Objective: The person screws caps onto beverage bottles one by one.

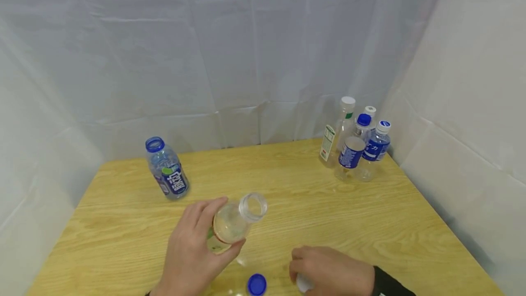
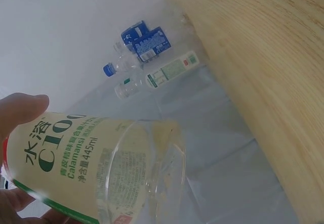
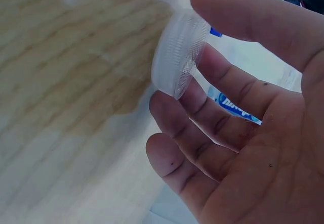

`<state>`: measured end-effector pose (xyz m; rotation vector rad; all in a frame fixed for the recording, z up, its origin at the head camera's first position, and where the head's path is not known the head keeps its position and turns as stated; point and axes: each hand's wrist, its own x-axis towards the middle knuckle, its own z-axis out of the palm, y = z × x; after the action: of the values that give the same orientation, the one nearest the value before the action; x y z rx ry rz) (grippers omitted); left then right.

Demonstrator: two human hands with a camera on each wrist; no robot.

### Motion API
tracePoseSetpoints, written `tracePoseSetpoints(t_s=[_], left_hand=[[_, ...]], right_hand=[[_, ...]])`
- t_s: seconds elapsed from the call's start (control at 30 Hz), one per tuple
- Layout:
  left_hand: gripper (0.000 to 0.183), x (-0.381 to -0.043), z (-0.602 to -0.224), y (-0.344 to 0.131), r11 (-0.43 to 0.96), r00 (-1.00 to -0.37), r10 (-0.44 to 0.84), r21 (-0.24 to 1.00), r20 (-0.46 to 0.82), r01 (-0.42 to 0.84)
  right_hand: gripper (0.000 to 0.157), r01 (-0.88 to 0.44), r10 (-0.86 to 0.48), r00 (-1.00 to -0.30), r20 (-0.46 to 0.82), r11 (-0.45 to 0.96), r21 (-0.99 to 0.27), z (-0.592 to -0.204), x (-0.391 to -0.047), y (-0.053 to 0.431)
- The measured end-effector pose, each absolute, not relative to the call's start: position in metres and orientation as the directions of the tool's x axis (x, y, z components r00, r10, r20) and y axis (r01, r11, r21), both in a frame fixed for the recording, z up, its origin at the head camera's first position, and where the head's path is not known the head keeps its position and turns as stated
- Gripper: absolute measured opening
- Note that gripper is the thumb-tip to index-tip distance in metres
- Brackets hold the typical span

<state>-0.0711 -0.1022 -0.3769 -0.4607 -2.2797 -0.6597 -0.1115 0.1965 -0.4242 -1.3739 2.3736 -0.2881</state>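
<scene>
My left hand (image 1: 193,245) grips a clear plastic bottle (image 1: 231,225), its capless mouth tilted up to the right. In the left wrist view the bottle (image 2: 76,158) shows a cream label with green print reading C100 Calamansi 445ml. Low over the table at the right, my right hand (image 1: 328,271) pinches a white translucent bottle cap (image 3: 177,57) between thumb and fingers. The cap (image 1: 304,283) is mostly hidden by the hand in the head view. Between the two hands lies a blue cap (image 1: 257,284) on the table.
An open blue-tinted bottle (image 1: 168,170) with a blue label stands at the back left of the wooden table (image 1: 287,214). Several capped bottles stand close together at the back right, among them a tall one (image 1: 338,134) and a blue-labelled one (image 1: 375,145). Pale sheets (image 1: 226,44) enclose the table.
</scene>
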Motion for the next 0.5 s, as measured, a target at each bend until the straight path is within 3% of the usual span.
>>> tracePoseSetpoints(t_s=[0.33,0.5], left_hand=[[0.095,-0.071,-0.379,-0.097,0.797,-0.683,0.168,0.310,0.711,0.519],[0.092,-0.070,-0.380,-0.095,0.804,-0.716,0.176,0.321,0.676,0.501]], right_hand=[[0.022,-0.689,-0.838,-0.530,-0.129,0.514,-0.512,-0.382,-0.120,0.203],[0.023,-0.679,-0.824,-0.564,-0.050,0.497,-0.541,-0.356,-0.124,0.204]])
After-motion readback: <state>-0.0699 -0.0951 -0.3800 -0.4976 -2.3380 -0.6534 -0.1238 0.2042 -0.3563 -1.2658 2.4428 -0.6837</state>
